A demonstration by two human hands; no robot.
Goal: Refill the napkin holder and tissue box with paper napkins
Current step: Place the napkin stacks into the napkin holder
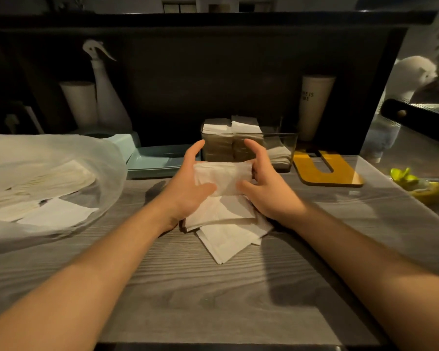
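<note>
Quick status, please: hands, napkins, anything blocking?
Left hand, right hand gripping white folded napkin bundle. Clear plastic napkin holder part-filled. Path clear.

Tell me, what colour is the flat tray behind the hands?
Pale blue-green tray, seen in the head view.

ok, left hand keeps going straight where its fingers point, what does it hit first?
Probably the clear plastic napkin holder, near its stacked white napkins, just beyond the left hand; depth is unclear.
</note>
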